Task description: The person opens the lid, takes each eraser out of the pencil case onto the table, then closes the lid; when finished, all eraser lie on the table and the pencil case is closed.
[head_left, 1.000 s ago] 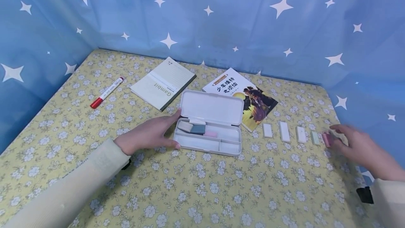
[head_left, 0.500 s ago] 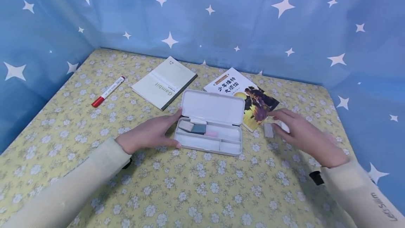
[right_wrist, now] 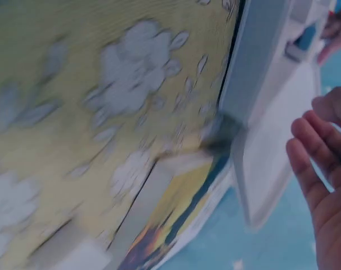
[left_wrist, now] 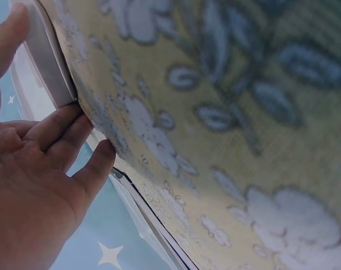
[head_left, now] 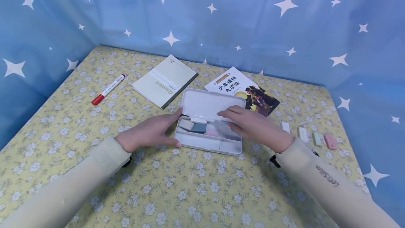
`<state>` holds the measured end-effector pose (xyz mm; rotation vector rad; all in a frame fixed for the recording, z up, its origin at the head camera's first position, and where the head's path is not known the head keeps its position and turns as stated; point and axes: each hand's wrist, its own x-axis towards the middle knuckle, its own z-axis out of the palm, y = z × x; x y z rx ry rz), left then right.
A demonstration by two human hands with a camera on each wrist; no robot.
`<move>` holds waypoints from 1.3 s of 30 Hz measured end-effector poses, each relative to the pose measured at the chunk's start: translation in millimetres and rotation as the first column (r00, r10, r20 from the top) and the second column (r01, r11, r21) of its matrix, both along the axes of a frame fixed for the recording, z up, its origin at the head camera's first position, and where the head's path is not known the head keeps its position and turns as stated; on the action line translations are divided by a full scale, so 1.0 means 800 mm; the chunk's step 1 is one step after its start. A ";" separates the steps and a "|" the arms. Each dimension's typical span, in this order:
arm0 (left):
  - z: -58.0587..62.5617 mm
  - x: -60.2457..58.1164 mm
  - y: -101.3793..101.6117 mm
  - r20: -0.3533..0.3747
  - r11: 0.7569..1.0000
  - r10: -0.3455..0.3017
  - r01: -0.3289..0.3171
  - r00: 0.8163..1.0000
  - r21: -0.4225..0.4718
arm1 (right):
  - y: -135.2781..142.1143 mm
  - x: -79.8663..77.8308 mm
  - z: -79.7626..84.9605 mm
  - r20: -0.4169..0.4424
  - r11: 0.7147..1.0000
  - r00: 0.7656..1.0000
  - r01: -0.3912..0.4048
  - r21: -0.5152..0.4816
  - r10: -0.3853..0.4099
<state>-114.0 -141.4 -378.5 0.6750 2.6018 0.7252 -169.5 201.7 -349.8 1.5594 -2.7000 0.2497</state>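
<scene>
A white pencil case (head_left: 196, 145) lies with its lid (head_left: 202, 101) raised. Inside its back compartment are a beige eraser (head_left: 186, 125), a blue-grey eraser (head_left: 199, 128), a white eraser (head_left: 198, 120) and a pink piece (head_left: 212, 132). My left hand (head_left: 150, 133) rests against the case's left end, thumb at the front corner and fingers (left_wrist: 75, 135) along the side. My right hand (head_left: 253, 124) hovers over the right part of the case, partly covering it. In the right wrist view its bent fingers (right_wrist: 319, 152) show nothing between them.
Right of the case stand white erasers (head_left: 302, 134), a green eraser (head_left: 316, 139) and a pink eraser (head_left: 330, 141). Behind lie a notebook (head_left: 164, 82) and a book (head_left: 234, 80). A red-capped marker (head_left: 108, 89) lies at left. A starry blue curtain (head_left: 190, 17) borders the table.
My right hand has moved left from the pink eraser, past the row of erasers, to above the pencil case. It now covers the spot where the leftmost white eraser stood. My left hand stays put.
</scene>
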 end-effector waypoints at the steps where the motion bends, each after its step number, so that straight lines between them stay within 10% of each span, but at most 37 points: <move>1: 0.000 0.000 0.000 0.004 1.000 0.000 0.000 1.000 0.004 | -0.005 -0.001 -0.001 -0.013 1.000 1.000 -0.024 0.010 0.024; 17: 0.002 0.004 -0.008 0.012 1.000 0.009 -0.009 1.000 0.025 | -0.082 -0.013 0.006 -0.103 0.958 0.968 -0.207 0.199 0.230; 39: -0.001 0.000 -0.004 -0.031 0.999 -0.015 0.016 0.999 0.037 | -0.103 -0.006 -0.003 -0.109 0.946 0.967 -0.195 0.260 0.229</move>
